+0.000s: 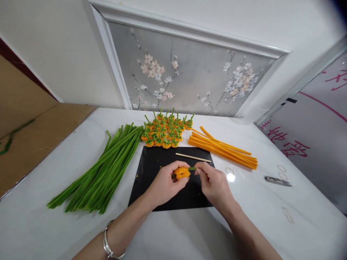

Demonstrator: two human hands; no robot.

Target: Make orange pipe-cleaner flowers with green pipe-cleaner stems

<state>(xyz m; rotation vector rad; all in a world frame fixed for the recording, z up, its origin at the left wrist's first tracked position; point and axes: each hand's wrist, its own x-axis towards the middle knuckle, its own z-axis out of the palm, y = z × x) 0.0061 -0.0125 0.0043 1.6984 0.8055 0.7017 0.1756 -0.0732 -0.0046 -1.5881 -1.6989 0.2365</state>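
Over a black mat [162, 159], my left hand [169, 182] pinches a small orange pumpkin-like piece [182, 172] between thumb and fingers. A short green stem [192, 168] sticks out from its right side, and the closed fingertips of my right hand [213, 180] grip the stem's end. Just beyond the hands, a thin wooden stick [193, 157] lies across the mat. Several finished-looking orange pieces with green tops [165, 131] stand grouped behind the mat.
Green fuzzy stems [108, 173] lie in a pile at left, and orange fuzzy stems [225, 148] at right. Small snips [278, 181] and several rubber bands [229, 171] rest on the white table [244, 224]. A cardboard box [48, 141] stands at far left; a framed floral panel [195, 76] is behind.
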